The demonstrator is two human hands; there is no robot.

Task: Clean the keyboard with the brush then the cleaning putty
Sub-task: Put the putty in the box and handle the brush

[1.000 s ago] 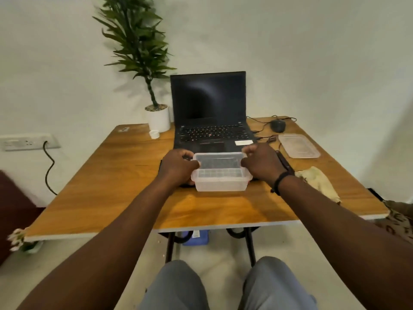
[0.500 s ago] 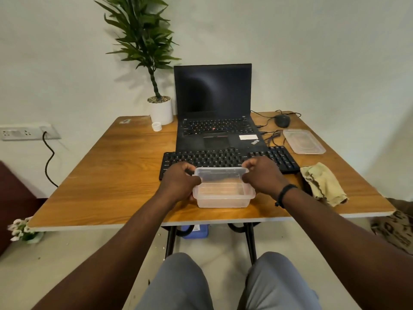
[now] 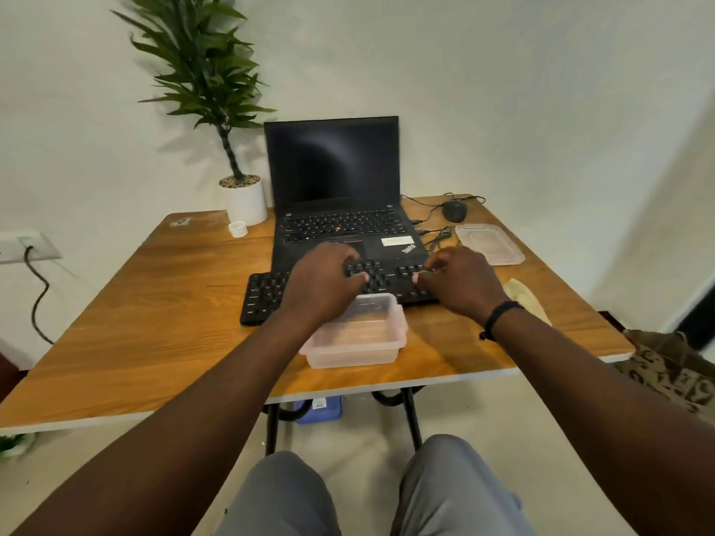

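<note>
Reaching over keyboard (image 3: 340, 292) on tabletop (image 3: 162, 303) | L hand (image 3: 325, 288) & R hand (image 3: 460, 284): each grip loose, holding nothing | clear tub (image 3: 360, 338) in front, nr edge | step: pre-brush setup | next: find brush, putty; neither visible

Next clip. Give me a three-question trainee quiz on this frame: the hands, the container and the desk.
1. True or false: the clear plastic container is being held by a hand.
2. Over which object are the left hand and right hand? A) laptop B) external keyboard C) mouse
3. Fill in: the container lid lies to the ___ of the laptop.

Key: 1 false, it sits on the table; 2 B; 3 right.
</note>
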